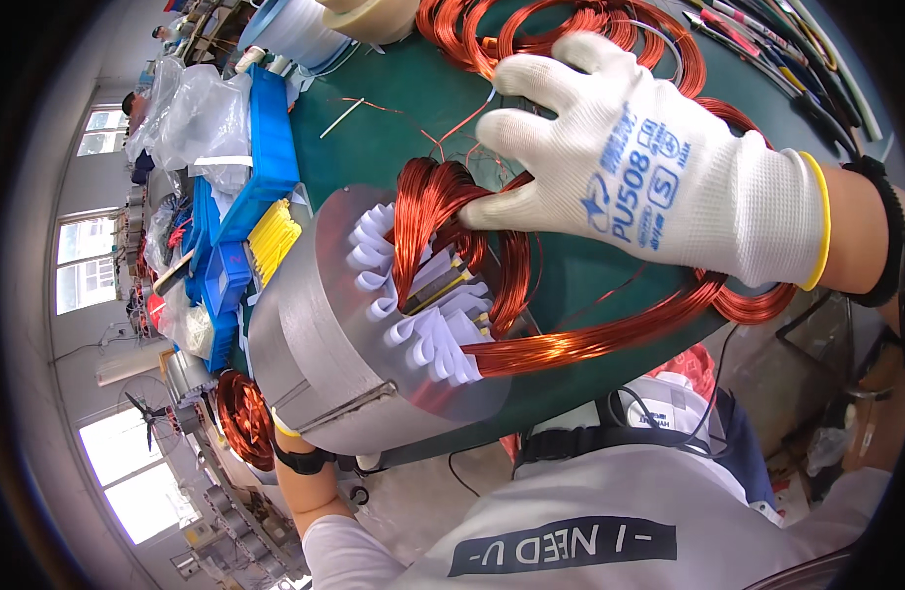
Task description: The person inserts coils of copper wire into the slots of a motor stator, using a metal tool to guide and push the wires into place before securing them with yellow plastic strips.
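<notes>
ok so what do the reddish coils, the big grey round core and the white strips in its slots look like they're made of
The coils look like enamelled copper wire: fine, glossy orange-red strands in bundles. The round core seems to be steel, dull grey with a brushed sheen; probably stacked laminations, though no layers show. The white strips look like insulating paper or plastic film: thin, matt, folded and curled. The right hand wears a white knit glove.
</notes>
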Demonstrator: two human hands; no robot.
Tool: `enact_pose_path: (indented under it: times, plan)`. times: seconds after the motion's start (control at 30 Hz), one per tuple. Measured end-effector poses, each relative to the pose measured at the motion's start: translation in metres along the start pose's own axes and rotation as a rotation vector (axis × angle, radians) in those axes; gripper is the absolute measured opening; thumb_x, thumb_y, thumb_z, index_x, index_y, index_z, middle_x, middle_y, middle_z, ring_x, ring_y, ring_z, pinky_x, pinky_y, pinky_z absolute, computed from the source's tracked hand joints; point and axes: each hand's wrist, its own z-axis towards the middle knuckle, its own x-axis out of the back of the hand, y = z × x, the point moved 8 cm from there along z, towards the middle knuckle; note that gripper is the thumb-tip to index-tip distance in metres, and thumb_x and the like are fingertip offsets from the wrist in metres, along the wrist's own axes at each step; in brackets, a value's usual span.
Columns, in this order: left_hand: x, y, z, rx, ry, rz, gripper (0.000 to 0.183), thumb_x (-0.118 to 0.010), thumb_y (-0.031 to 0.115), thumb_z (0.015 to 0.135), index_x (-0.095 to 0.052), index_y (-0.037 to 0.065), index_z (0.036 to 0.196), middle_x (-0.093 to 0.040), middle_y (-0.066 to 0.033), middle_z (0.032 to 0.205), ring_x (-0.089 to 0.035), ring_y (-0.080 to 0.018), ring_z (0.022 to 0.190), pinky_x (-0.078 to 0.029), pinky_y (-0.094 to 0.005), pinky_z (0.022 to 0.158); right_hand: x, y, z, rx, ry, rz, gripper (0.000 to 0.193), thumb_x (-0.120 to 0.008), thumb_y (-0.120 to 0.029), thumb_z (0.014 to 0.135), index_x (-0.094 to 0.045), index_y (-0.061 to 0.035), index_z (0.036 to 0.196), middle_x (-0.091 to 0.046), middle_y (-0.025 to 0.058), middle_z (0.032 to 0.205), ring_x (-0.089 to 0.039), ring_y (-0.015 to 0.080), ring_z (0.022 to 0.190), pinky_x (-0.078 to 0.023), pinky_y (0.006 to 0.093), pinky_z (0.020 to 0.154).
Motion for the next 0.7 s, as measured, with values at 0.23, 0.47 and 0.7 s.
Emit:
enact_pose_path:
  times: [0.23,0.47,0.7]
  plan:
    - [-0.001,0.004,-0.003,-0.020,0.005,0.013,0.038,-0.053,0.024,0.102,-0.060,-0.005,0.126,-0.066,-0.0159,0.120,-0.064,-0.0289,0.107,-0.050,-0.0379,0.094,-0.036,0.013,-0.021,-0.105,-0.385,0.741,0.065,-0.064,-0.006,0.094,-0.052,-0.0374,0.150,-0.066,0.0125,0.100,-0.069,0.0296,0.090,-0.057,0.0411,0.079]
    - [-0.003,0.002,-0.008,-0.028,0.006,0.006,0.038,-0.053,0.024,0.103,-0.059,-0.005,0.128,-0.066,-0.0159,0.122,-0.064,-0.0290,0.108,-0.050,-0.0380,0.095,-0.017,0.006,-0.007,-0.074,-0.309,0.458,0.063,-0.055,-0.004,0.093,-0.055,-0.0329,0.149,-0.068,0.0147,0.095,-0.072,0.0325,0.086,-0.057,0.0418,0.076]
    - [-0.014,0.008,0.013,-0.047,-0.006,0.002,0.039,-0.053,0.023,0.103,-0.058,-0.005,0.129,-0.065,-0.0160,0.123,-0.064,-0.0292,0.110,-0.050,-0.0380,0.095,-0.026,0.006,-0.012,-0.291,-0.541,0.548,0.053,-0.054,-0.010,0.099,-0.056,-0.0294,0.148,-0.070,0.0114,0.116,-0.071,0.0324,0.104,-0.057,0.0439,0.086]
